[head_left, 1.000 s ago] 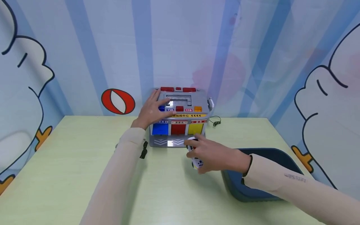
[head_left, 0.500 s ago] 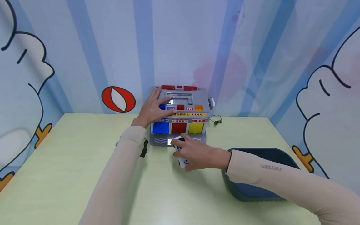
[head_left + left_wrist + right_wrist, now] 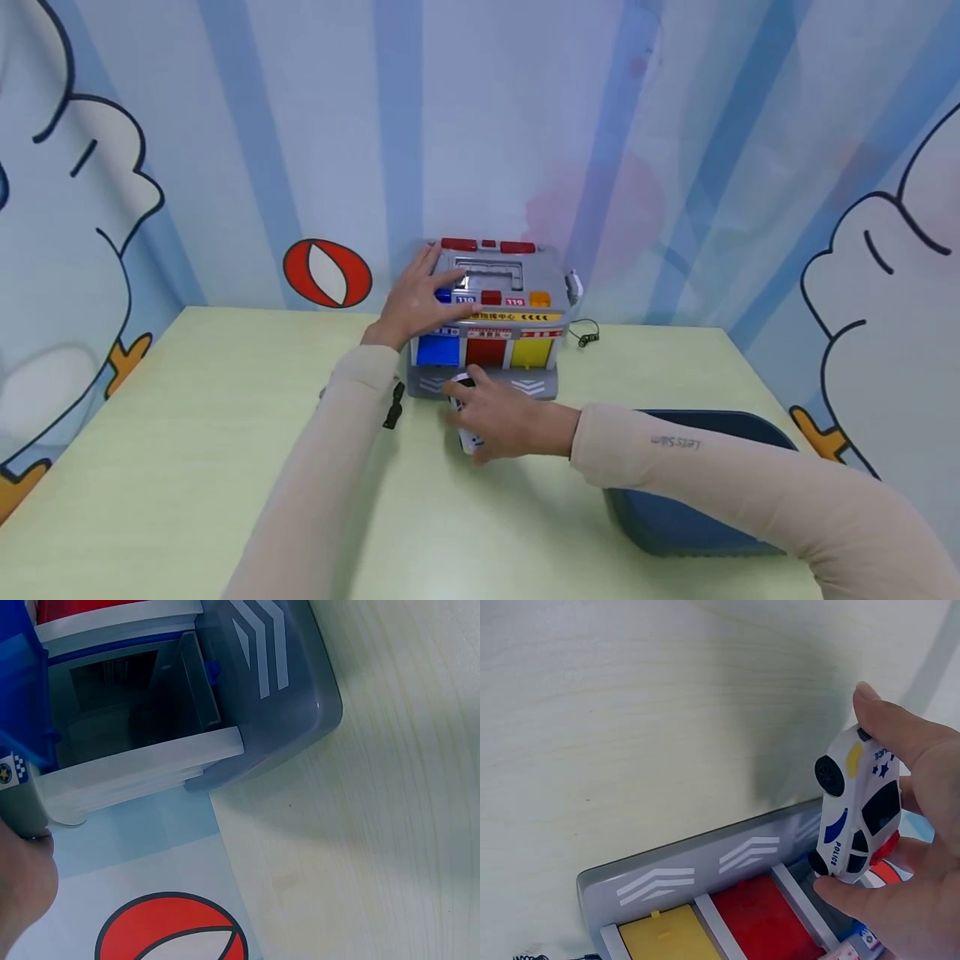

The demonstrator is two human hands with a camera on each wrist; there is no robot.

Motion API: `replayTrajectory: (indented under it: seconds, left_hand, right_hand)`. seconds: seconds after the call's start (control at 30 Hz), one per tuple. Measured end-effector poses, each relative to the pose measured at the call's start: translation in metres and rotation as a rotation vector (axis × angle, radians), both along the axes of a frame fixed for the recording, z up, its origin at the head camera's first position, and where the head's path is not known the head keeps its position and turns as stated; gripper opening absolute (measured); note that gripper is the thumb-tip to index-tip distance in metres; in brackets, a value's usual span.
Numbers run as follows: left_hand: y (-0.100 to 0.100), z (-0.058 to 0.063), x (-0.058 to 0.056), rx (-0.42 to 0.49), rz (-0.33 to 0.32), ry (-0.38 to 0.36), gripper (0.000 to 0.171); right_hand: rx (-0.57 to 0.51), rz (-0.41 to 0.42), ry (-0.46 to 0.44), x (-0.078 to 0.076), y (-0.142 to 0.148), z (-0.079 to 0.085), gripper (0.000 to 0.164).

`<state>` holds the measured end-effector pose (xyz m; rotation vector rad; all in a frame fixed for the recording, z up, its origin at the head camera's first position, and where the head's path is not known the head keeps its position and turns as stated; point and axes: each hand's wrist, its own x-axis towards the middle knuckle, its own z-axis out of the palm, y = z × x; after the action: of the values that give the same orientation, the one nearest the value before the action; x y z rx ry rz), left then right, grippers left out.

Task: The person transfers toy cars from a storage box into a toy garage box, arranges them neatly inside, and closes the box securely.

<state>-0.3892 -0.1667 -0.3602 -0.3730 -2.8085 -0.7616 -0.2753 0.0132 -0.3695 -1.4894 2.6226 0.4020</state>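
Note:
A grey toy garage stands at the back of the table, with blue, red and yellow doors. Its blue door is swung up, and the left wrist view shows a dark compartment behind it. My left hand rests on the garage's left side and roof, fingers spread. In front of the garage, my right hand holds a white toy police car between thumb and fingers. The car is over the front edge of the garage's ramp; its far side is hidden by the hand.
A dark blue bin stands on the right of the table, partly under the right sleeve. A thin black cord lies right of the garage. Beside the left sleeve is a black strap-like piece. A printed curtain hangs behind.
My right hand has carried the police car leftward along the garage's front, toward the blue door side. The left hand has stayed on the garage. The head view has shifted slightly.

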Motion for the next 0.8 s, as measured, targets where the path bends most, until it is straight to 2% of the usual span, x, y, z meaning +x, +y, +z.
replayTrajectory:
  seconds: [0.23,0.6,0.8]
  left_hand:
    - [0.002,0.000,0.001,0.001,0.008,0.006,0.080]
    - [0.002,-0.001,0.000,0.001,0.007,0.007,0.081]
    - [0.000,-0.001,0.000,-0.006,0.011,0.006,0.081]
  right_hand:
    - [0.019,0.001,0.026,-0.008,-0.008,-0.011,0.060]
    - [0.049,-0.038,-0.009,-0.015,-0.023,-0.018,0.064]
    - [0.048,-0.028,0.020,-0.022,-0.028,-0.020,0.065]
